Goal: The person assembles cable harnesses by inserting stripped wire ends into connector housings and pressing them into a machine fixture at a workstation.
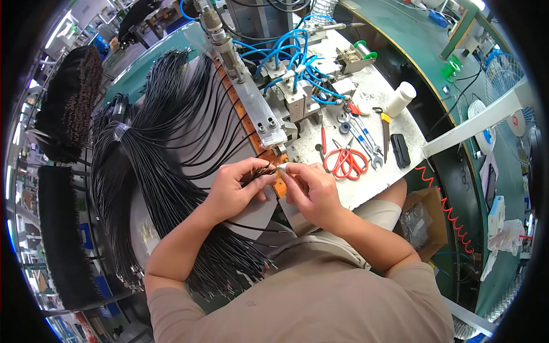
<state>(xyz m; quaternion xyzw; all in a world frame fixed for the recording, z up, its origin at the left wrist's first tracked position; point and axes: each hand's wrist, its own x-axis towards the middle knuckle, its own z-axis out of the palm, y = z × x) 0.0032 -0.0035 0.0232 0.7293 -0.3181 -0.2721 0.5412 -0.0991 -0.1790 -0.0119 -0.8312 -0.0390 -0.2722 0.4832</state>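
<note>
Close to the near end of an orange rail (pixel 233 97), my two hands meet. My left hand (pixel 237 186) is closed around a few black cables (pixel 260 173), their ends showing between thumb and fingers. Thumb and fingertips of my right hand (pixel 313 191) pinch at the thin wire ends of those cables; the exact grip is too small to make out. Left of my hands lies a large bundle of black cables (pixel 154 163), tied near its far end. Single cables run from it to the rail, under the metal head of a machine (pixel 251 103).
Blue air hoses (pixel 291 51) loop over the machine. On its white table lie red-handled scissors (pixel 347 164), wrenches (pixel 366 137), a yellow-and-black cutter (pixel 385 131), a black case (pixel 400 151) and a white bottle (pixel 401 98). A cardboard box (pixel 432 223) stands below right.
</note>
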